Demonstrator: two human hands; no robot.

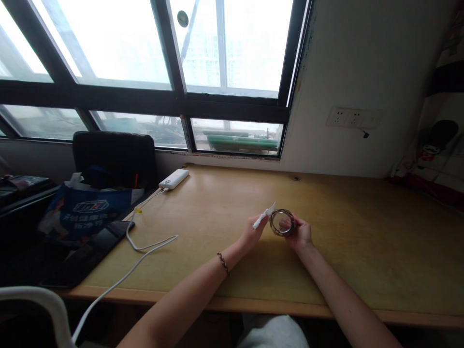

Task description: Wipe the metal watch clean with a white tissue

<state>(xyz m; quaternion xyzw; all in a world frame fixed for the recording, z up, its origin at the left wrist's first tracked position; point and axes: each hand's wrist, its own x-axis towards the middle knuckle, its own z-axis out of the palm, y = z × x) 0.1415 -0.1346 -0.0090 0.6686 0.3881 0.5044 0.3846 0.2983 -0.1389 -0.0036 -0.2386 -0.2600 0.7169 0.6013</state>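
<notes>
Over the desk [203, 217] I hold a clear, faceted glass cup [282, 223] in my right hand [301, 235]. Its round mouth is turned toward me, and the fingers behind it show through the glass. My left hand [252, 235] is closed on a crumpled white tissue [264, 216] close to the cup's left side. Whether the tissue touches the glass, I cannot tell. A braided bracelet [223, 263] circles my left wrist.
A white power bank [174, 179] lies at the desk's left back edge, its white cable [145, 249] running down toward me. Left of the desk are a blue bag [90, 208] and a black chair [114, 150]. A wall socket [348, 117] is at the back right.
</notes>
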